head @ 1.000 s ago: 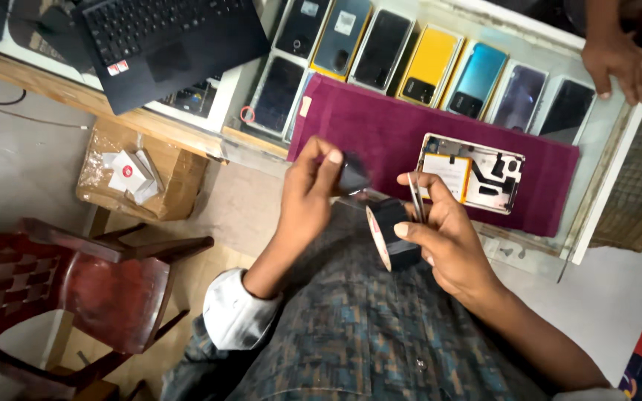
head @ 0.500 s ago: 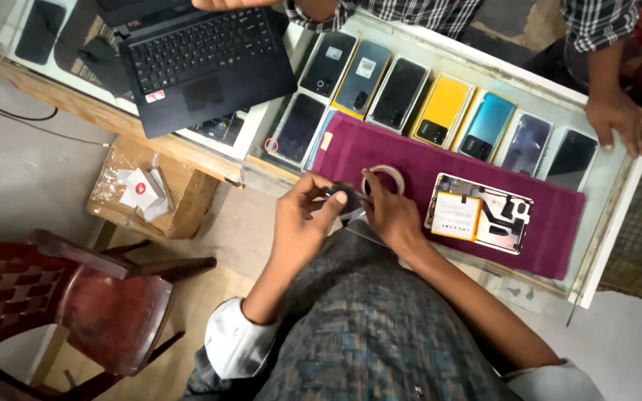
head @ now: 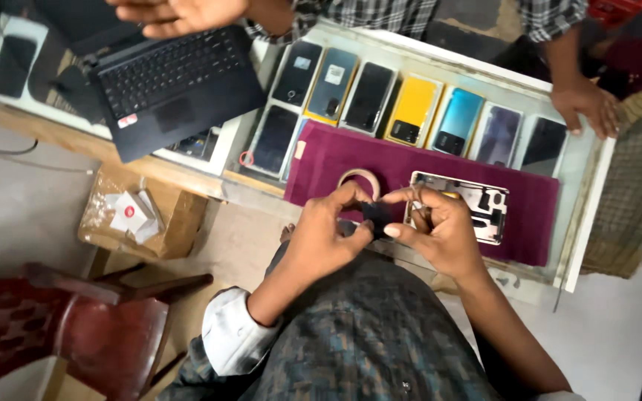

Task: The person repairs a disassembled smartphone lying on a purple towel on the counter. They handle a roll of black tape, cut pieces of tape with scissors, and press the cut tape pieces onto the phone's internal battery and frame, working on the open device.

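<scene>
My left hand (head: 327, 236) and my right hand (head: 440, 234) meet over the front edge of a maroon mat (head: 536, 215), and both pinch a small black piece (head: 375, 215) between their fingertips. My right hand also seems to hold a thin metal tool against its fingers; I cannot tell what kind. Just beyond my left fingers a roll of tape (head: 358, 178) lies on the mat. An opened phone (head: 481, 208) with its insides showing lies right behind my right hand.
A glass counter (head: 585, 223) displays several phones (head: 410, 111) in a row. A black laptop (head: 172, 89) stands at the left, another person's hand (head: 180, 15) above it, their other hand (head: 585, 104) on the counter's right side. A cardboard box (head: 176, 223) and red chair (head: 105, 334) stand below left.
My hands have risen from my lap to the mat's edge and closed together on the black piece. The tape roll, earlier at my right hand, now lies on the mat.
</scene>
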`<state>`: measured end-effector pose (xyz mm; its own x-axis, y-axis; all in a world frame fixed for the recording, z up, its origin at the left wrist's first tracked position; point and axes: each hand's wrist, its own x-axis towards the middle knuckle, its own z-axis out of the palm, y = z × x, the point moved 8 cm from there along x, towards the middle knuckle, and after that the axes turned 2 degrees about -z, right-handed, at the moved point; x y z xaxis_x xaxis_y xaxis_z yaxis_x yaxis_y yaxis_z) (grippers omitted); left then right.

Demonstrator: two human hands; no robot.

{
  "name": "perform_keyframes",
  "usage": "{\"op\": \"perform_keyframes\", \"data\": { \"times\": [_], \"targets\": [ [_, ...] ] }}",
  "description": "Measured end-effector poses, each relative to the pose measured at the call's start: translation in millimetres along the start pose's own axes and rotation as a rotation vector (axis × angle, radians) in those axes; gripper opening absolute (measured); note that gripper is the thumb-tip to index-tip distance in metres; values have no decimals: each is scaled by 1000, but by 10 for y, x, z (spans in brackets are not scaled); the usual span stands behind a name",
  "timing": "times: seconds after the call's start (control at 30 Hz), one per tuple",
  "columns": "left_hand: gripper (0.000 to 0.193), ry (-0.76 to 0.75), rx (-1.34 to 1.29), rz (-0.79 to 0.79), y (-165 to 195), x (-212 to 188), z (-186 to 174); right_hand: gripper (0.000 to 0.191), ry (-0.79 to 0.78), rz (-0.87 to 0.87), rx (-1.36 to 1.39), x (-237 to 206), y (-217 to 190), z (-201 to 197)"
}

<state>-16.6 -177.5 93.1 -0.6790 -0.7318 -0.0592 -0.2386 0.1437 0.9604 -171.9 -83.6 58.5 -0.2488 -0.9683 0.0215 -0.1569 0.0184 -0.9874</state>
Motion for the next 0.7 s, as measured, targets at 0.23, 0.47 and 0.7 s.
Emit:
{"op": "perform_keyframes", "data": {
  "times": [0.23, 0.47, 0.7],
  "targets": [
    [25, -60, 182, 74, 223, 72, 390, 9, 219, 7, -137, -164, -25, -363],
    [22, 80, 189, 323, 410, 160, 685, 12, 320, -301, -364, -421, -421, -658],
    [43, 152, 60, 170, 296, 171, 1118, 10, 334, -244, -256, -710, -255, -1095]
  ]
}}
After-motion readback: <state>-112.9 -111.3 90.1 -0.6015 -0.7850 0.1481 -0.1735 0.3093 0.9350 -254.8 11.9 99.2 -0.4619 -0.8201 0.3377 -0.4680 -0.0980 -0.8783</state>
